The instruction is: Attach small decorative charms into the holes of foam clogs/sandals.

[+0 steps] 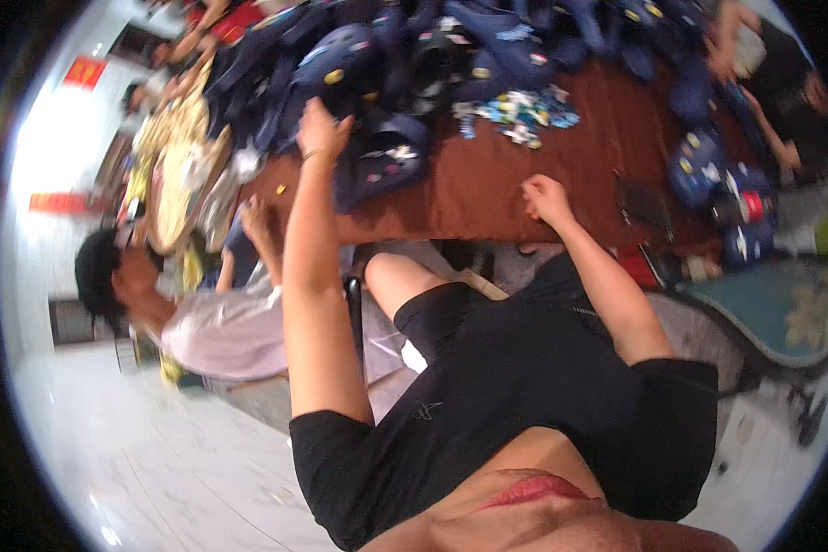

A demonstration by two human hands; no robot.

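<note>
My left hand (322, 129) reaches far across the brown table (488, 184), its fingers spread on a dark blue cap (382, 156) at the near edge of a big heap of dark blue caps (414, 46) with small badges. I cannot tell whether it grips the cap. My right hand (545, 198) rests near the table's front edge with fingers curled in and nothing visible in it. A small pile of colourful patches (524, 110) lies between my two hands, farther back.
A seated person in a light shirt (230, 331) works at my left, one hand (259, 223) at the table edge beside a stack of yellowish pieces (179, 156). Another person in black (787, 101) sits at the far right. More caps (718, 184) and a flat black object (644, 202) lie to the right.
</note>
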